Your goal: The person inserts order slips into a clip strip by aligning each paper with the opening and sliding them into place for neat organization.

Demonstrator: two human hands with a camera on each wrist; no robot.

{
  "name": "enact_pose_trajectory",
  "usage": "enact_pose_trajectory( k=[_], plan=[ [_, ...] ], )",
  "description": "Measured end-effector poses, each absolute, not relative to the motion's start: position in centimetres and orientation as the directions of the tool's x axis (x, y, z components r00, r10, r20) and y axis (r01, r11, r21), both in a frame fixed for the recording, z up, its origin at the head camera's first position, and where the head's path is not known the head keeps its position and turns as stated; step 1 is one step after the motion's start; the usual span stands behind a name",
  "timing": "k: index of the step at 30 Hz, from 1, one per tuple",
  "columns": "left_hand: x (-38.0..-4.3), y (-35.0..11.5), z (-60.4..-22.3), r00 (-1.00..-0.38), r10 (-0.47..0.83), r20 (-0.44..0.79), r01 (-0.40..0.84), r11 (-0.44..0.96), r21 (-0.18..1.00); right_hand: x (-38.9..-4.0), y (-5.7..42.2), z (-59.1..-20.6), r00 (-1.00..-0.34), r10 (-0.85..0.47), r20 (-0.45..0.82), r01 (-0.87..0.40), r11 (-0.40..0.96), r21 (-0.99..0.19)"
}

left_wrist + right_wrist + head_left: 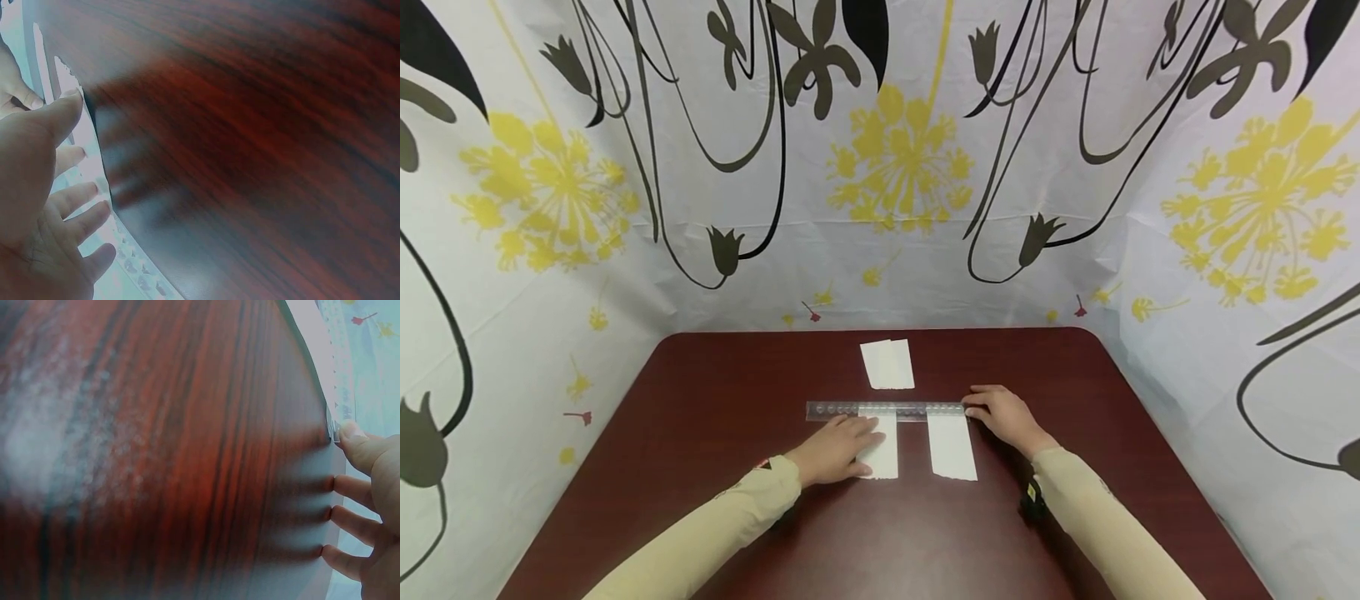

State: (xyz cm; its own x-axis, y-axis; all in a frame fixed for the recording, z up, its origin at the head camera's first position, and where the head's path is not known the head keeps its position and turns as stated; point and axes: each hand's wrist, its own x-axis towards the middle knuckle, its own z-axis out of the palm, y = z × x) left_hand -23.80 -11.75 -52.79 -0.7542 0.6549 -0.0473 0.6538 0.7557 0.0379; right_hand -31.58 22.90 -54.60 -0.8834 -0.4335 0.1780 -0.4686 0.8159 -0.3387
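Note:
A clear ruler [912,411] lies crosswise over the top ends of two white paper strips. My left hand [835,450] rests with fingers spread on the left strip [883,454], just below the ruler. In the left wrist view that hand [56,200] shows its fingers extended over the paper. My right hand [1006,417] holds the ruler's right end between thumb and forefinger, beside the right strip [952,450]. In the right wrist view the right thumb [353,434] is at the ruler's end, and the other fingertips touch the table.
Two more white paper pieces [889,365] lie overlapping beyond the ruler, near the back of the dark red-brown table [737,392]. A patterned white cloth [880,283] hangs behind and along both sides of the table.

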Motion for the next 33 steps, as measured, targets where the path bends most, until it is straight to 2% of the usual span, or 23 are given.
enact_pose_trajectory(
  k=[33],
  plan=[
    [-23.92, -11.09, -52.56, -0.747, 0.663, -0.048, 0.663, 0.748, 0.023, -31.55, 22.87, -54.23, -0.885, -0.435, 0.167, -0.466, 0.816, -0.341]
  ],
)
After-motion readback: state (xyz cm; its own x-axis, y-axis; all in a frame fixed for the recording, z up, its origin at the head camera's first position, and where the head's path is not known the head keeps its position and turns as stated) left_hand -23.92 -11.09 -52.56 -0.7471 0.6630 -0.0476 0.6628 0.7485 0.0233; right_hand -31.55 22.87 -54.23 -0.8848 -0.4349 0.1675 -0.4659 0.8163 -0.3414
